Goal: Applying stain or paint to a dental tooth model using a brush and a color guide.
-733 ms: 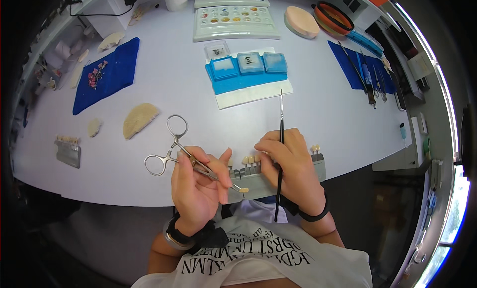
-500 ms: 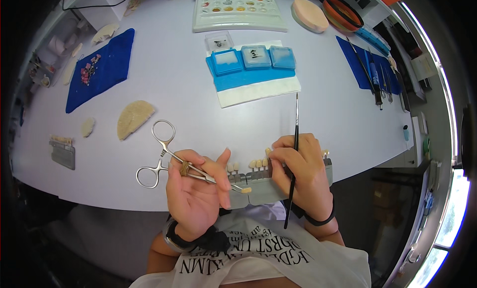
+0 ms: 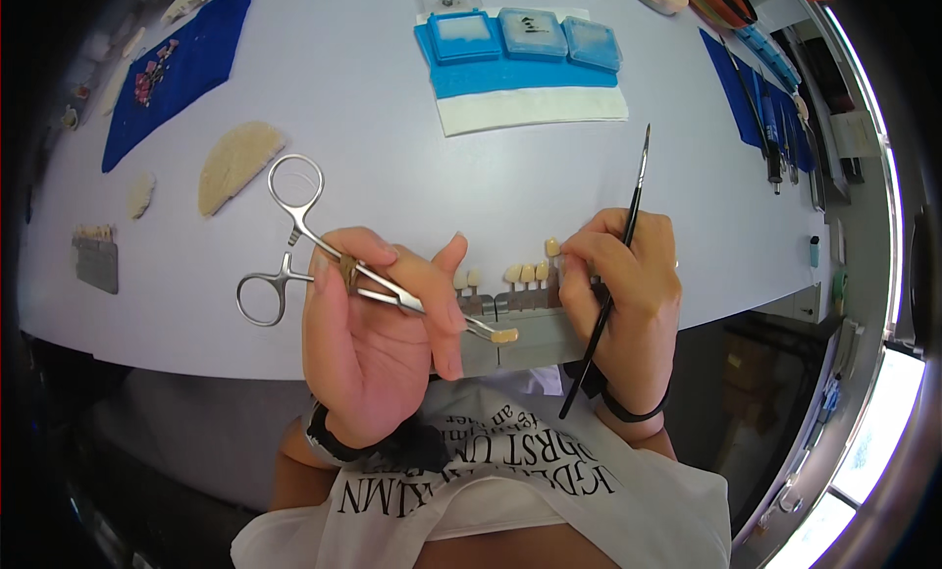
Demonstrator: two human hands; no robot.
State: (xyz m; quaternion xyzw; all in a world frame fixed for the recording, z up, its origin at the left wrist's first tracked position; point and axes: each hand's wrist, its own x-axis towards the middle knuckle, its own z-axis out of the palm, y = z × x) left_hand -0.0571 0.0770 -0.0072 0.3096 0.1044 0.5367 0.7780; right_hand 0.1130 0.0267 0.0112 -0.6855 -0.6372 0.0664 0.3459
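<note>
at the near edge of the pale table (image 3: 392, 167), the left hand (image 3: 363, 353) is turned palm up, its fingers half curled round a pair of steel forceps (image 3: 396, 292); the tips of the forceps hold a small yellowish tooth-shaped piece (image 3: 504, 336), seen over a grey shade guide (image 3: 545, 343); the right hand (image 3: 633, 284) is mostly closed, with a slim black brush (image 3: 637, 191) slanting across its fingers, bristles away from the body; its thumb and forefinger are close together just beside a tooth-coloured tab (image 3: 551, 246), which stands higher than the three tabs (image 3: 528, 273) to its left; whether they pinch its stem, i cannot tell; farther off, three small boxes (image 3: 466, 49) sit side by side; a half-round tan pad (image 3: 237, 167) lies left of them
</note>
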